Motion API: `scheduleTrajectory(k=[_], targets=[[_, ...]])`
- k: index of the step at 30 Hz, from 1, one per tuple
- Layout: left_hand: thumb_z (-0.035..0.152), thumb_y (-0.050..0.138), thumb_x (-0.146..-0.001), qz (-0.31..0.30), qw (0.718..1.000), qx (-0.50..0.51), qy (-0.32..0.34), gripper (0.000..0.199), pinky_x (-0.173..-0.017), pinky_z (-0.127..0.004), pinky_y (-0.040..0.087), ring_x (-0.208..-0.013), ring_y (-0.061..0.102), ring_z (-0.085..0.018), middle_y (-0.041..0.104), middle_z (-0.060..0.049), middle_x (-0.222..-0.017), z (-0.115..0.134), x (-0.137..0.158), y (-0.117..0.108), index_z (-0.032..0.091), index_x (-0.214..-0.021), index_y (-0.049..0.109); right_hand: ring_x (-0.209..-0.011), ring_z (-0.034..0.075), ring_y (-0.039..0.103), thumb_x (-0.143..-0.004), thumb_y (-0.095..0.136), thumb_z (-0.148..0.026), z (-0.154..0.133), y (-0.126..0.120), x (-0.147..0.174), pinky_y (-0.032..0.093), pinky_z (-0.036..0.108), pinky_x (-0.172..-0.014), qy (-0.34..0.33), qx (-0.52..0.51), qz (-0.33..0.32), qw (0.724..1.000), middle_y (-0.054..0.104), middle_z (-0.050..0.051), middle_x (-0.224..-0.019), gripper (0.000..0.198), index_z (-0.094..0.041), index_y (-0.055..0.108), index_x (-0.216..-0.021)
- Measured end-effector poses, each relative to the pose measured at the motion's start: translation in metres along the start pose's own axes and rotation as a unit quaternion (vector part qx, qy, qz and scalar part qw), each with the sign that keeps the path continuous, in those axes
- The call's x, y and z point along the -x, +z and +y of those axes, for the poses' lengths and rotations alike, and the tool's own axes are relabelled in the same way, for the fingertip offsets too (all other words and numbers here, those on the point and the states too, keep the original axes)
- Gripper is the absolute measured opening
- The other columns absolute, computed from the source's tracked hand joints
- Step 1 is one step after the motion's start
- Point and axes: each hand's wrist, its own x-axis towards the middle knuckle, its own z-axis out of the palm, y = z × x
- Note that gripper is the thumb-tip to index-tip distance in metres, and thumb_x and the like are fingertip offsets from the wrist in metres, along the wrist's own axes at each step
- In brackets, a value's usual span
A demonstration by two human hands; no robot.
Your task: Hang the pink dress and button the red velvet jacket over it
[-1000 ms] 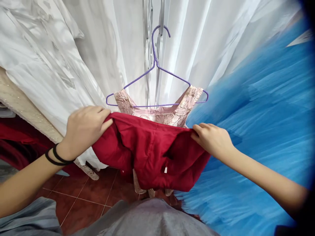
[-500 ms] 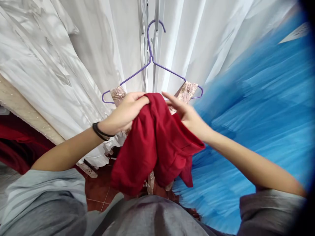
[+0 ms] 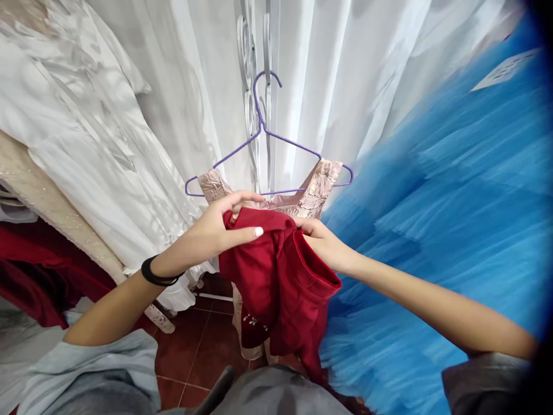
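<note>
While the right hand (image 3: pixel 325 244) clasps red fabric (image 3: pixel 259 265), the left hand (image 3: pixel 215 229), half-spread, touches it.

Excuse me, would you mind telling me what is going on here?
A person is handling a red garment, bunched up and hanging down from both hands. The right hand grips its top fold, while the left hand has its thumb laid across the cloth. Behind it, a pink patterned dress hangs on a purple hanger, with blue ruffled fabric on the right.
</note>
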Motion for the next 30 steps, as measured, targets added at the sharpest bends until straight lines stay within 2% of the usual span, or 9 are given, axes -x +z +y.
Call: scheduleTrajectory(k=[5, 8, 11, 14, 16, 20, 24, 27, 30], targets=[[0.036, 0.076, -0.073, -0.073, 0.992, -0.059, -0.082, 0.03, -0.066, -0.024, 0.049, -0.08, 0.066, -0.018, 0.071, -0.003, -0.089, -0.008, 0.005, -0.006, 0.016, -0.095, 0.071, -0.097, 0.02, 0.069, -0.086, 0.062, -0.033, 0.005, 0.013, -0.006, 0.057, 0.032, -0.085, -0.028, 0.046, -0.044, 0.998, 0.074, 0.004, -0.106, 0.033, -0.018, 0.072, -0.114], [0.038, 0.069, -0.075, -0.01, 0.992, -0.015, -0.123, 0.022, -0.063, -0.023, 0.045, -0.072, 0.062, -0.017, 0.068, -0.002, -0.074, -0.018, 0.01, -0.011, 0.015, -0.078, 0.07, -0.117, 0.022, 0.063, -0.083, 0.051, -0.016, 0.013, 0.014, -0.011, 0.05, 0.037, -0.103, -0.066, 0.183, 0.016, 0.981, 0.068, 0.006, -0.127, 0.049, -0.019, 0.063, -0.13], [0.037, 0.068, -0.067, 0.119, 0.985, 0.041, -0.114, 0.021, -0.068, -0.024, 0.045, -0.075, 0.061, -0.018, 0.065, -0.001, -0.071, -0.031, 0.018, -0.027, 0.016, -0.073, 0.066, -0.124, 0.027, 0.06, -0.081, 0.042, -0.006, 0.017, 0.002, -0.02, 0.045, 0.043, -0.108, -0.033, 0.4, 0.042, 0.915, 0.065, 0.015, -0.131, 0.057, -0.012, 0.058, -0.136], [0.041, 0.061, -0.066, 0.237, 0.965, -0.059, -0.099, 0.023, -0.062, -0.026, 0.04, -0.066, 0.053, -0.017, 0.057, -0.001, -0.065, -0.044, 0.031, -0.058, 0.018, -0.064, 0.058, -0.105, 0.032, 0.068, -0.082, 0.04, -0.004, 0.017, -0.013, -0.034, 0.051, 0.043, -0.093, 0.044, 0.56, -0.052, 0.826, 0.072, 0.02, -0.107, 0.042, -0.007, 0.07, -0.112], [0.043, 0.056, -0.07, 0.301, 0.917, -0.236, -0.109, 0.025, -0.06, -0.028, 0.037, -0.064, 0.049, -0.018, 0.053, -0.003, -0.063, -0.05, 0.044, -0.083, 0.019, -0.064, 0.056, -0.097, 0.028, 0.07, -0.078, 0.04, 0.001, 0.018, -0.018, -0.046, 0.052, 0.038, -0.087, 0.046, 0.558, -0.121, 0.82, 0.074, 0.017, -0.1, 0.04, -0.009, 0.073, -0.098], [0.043, 0.055, -0.075, 0.357, 0.762, -0.508, -0.182, 0.042, -0.07, -0.035, 0.041, -0.076, 0.057, -0.027, 0.06, -0.008, -0.076, -0.054, 0.074, -0.108, 0.017, -0.108, 0.064, -0.095, 0.018, 0.07, -0.073, 0.037, 0.008, 0.023, 0.003, -0.077, 0.051, 0.027, -0.088, -0.051, 0.384, -0.204, 0.899, 0.076, 0.005, -0.1, 0.049, -0.015, 0.075, -0.094], [0.053, 0.064, -0.073, 0.224, 0.879, -0.391, -0.158, 0.072, -0.081, -0.037, 0.049, -0.084, 0.063, -0.026, 0.068, -0.007, -0.092, -0.058, 0.075, -0.092, 0.017, -0.135, 0.054, -0.094, 0.016, 0.068, -0.078, 0.041, 0.007, 0.02, 0.059, -0.119, 0.049, 0.029, -0.091, -0.154, 0.338, -0.155, 0.916, 0.076, 0.005, -0.098, 0.042, -0.013, 0.075, -0.093], [0.06, 0.072, -0.065, 0.189, 0.937, -0.27, -0.117, 0.064, -0.081, -0.035, 0.051, -0.087, 0.065, -0.026, 0.072, -0.008, -0.096, -0.069, 0.06, -0.082, 0.014, -0.11, 0.068, -0.095, 0.017, 0.067, -0.08, 0.045, 0.003, 0.011, 0.101, -0.149, 0.048, 0.029, -0.089, -0.202, 0.354, -0.12, 0.905, 0.074, 0.007, -0.1, 0.036, -0.011, 0.073, -0.099], [0.055, 0.081, -0.055, 0.23, 0.95, -0.175, -0.118, 0.049, -0.082, -0.035, 0.052, -0.085, 0.066, -0.026, 0.074, -0.007, -0.086, -0.085, 0.054, -0.091, 0.013, -0.081, 0.07, -0.097, 0.019, 0.066, -0.082, 0.048, -0.001, 0.008, 0.123, -0.166, 0.049, 0.03, -0.089, -0.191, 0.379, -0.158, 0.891, 0.073, 0.01, -0.107, 0.034, -0.008, 0.069, -0.109]])
